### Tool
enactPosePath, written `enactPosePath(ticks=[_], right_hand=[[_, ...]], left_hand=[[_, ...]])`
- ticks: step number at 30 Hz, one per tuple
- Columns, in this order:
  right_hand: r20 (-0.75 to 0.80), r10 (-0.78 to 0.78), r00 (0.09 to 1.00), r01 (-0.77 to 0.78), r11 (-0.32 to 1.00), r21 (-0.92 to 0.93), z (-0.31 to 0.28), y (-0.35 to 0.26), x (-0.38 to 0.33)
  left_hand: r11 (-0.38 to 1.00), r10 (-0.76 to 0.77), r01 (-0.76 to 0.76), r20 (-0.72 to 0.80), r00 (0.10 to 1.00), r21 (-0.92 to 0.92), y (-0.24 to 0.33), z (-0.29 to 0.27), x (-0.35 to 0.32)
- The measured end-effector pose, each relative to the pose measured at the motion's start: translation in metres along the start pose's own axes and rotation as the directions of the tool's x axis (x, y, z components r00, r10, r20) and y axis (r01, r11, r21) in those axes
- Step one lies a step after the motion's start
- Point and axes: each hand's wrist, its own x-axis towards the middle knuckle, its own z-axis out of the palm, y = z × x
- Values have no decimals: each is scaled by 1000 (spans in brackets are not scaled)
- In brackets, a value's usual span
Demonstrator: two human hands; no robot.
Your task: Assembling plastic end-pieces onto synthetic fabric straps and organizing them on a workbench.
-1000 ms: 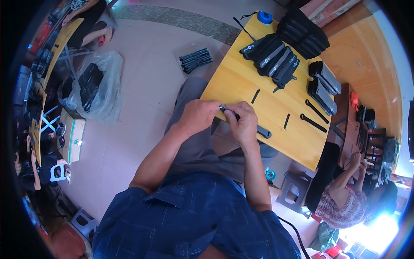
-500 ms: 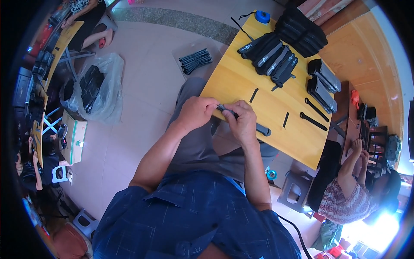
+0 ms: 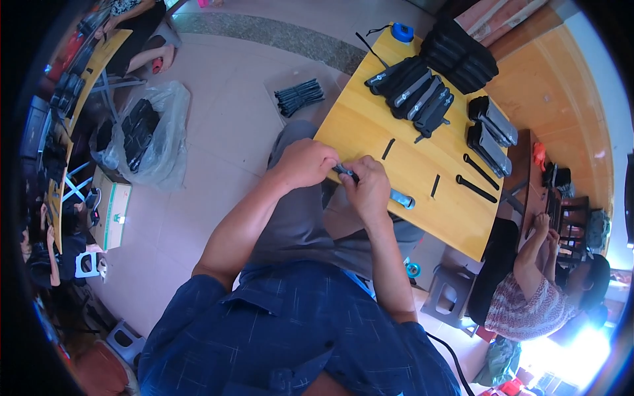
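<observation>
Flanking yellow table (image 3: pixel 356 125), tiled floor (image 3: pixel 224 145)

Clear plastic bag (image 3: pixel 173 155) with dark contents (image 3: pixel 140 132) on the tiled floor (image 3: pixel 224 125), pale box (image 3: pixel 119 214) near it, blue tape measure (image 3: pixel 402 32), teal roll (image 3: pixel 413 269), grey plastic stool (image 3: pixel 457 278), co-worker (image 3: pixel 531 309) in patterned top at right
</observation>
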Motion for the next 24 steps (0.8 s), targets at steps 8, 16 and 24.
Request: enactPosePath(ticks=[8,16,24], right_hand=[[-15,167,986,-154,933,325,0,-2,5],[-26,18,999,-13,985,172,4,3,5],[-31,-29,999,30,999,17,4,-6,4]], left_hand=[[997,29,-35,79,996,68,-2,-5,1],[995,67,-72,-74,995,-69,-8,6,-12],[995,60,-60,3,998,76,-4,1,4]])
